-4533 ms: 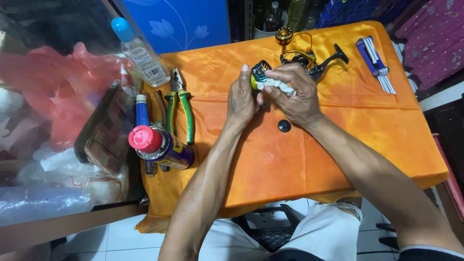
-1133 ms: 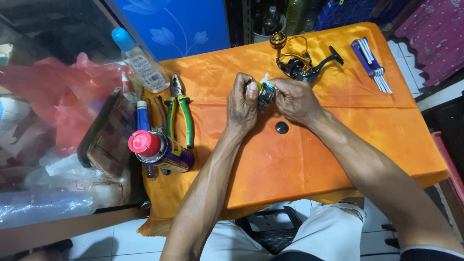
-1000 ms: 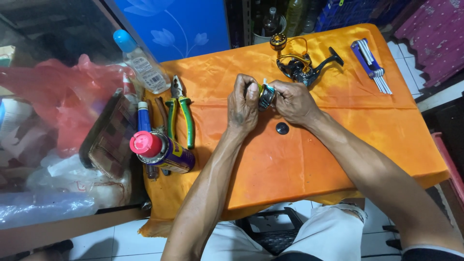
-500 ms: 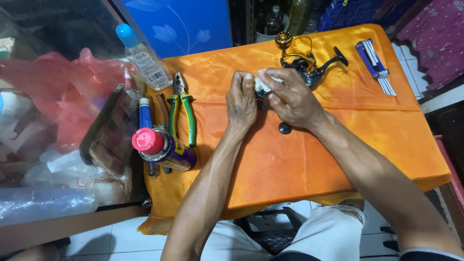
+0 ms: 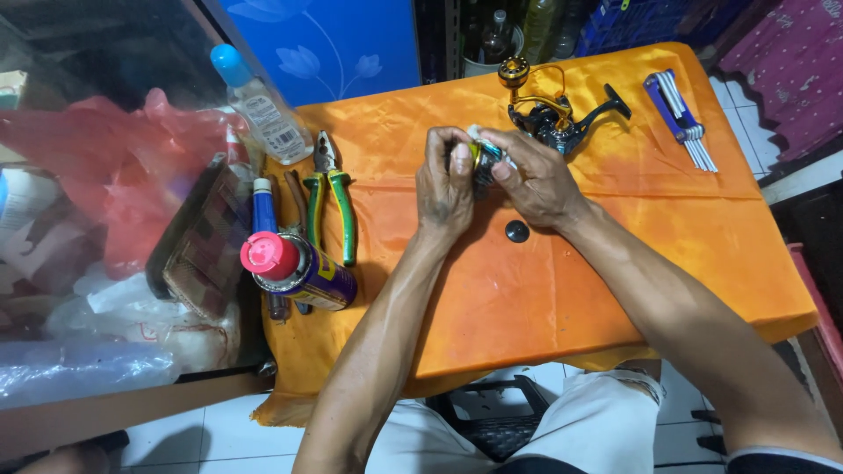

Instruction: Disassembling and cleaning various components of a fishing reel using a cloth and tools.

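Observation:
Both hands meet over the middle of a table covered in an orange cloth (image 5: 615,254). My left hand (image 5: 445,189) and my right hand (image 5: 537,178) together grip a small round reel spool (image 5: 482,161), dark with green and yellow trim, with a bit of white tissue at its top. Fingers hide most of the spool. Just behind my right hand lies the black and gold fishing reel body (image 5: 551,112) with its handle pointing right. A small black round cap (image 5: 517,231) rests on the cloth below my right hand.
Green-handled pliers (image 5: 332,193), a spray can with a red cap (image 5: 297,268), a blue-capped tube (image 5: 263,206) and a clear bottle (image 5: 259,105) lie at the left. A blue hex key set (image 5: 680,114) sits at the back right. Red plastic bags (image 5: 97,167) crowd the left edge.
The hands have shifted slightly on the spool, turning it between the fingers; the tissue that covered it 4.5 s ago is now mostly tucked away. Other objects have not moved.

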